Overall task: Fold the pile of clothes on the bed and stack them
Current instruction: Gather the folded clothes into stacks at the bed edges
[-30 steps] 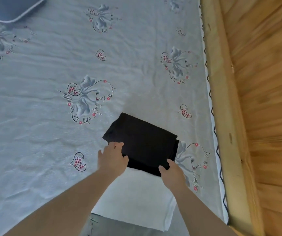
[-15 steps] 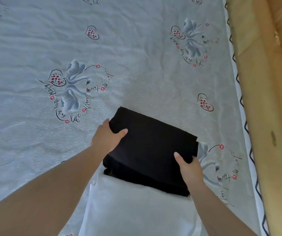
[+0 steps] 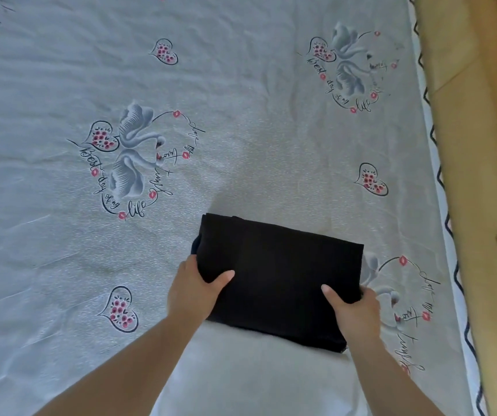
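- Grey-blue cotton bedsheet (image 3: 241, 100) fills nearly the whole frame, wrinkled at the left; its print shows paired swans, red-dotted hearts and looping script, with one large swan motif (image 3: 134, 157) at centre left and a small heart (image 3: 120, 309) at lower left.
- Your left forearm enters from the bottom left corner and slants up toward the middle of the frame.
- Your left hand (image 3: 194, 288) grips the left edge of the folded black garment (image 3: 280, 280): the thumb lies flat on top of the cloth and the fingers curl under the edge, where you cannot see them.
- That black garment is your task piece; it sits in the lower centre of the frame as a neat rectangle, tilted so its right side sits lower than its left.
- Its near edge overlaps a folded white garment (image 3: 256, 376) that lies below it at the bottom centre, so the black piece rests partly on the white one and partly on the sheet.
- Your right hand (image 3: 353, 312) clamps the lower right corner of the black piece, thumb pressed on top, fingers wrapped round the right edge.
- Your two hands are well apart, one on each side of the rectangle.
- Right of the garment, another swan motif shows partly, and beyond it runs a dark zigzag border (image 3: 439, 181).
- Along the far right edge stands a pale wooden bed frame (image 3: 481, 175).
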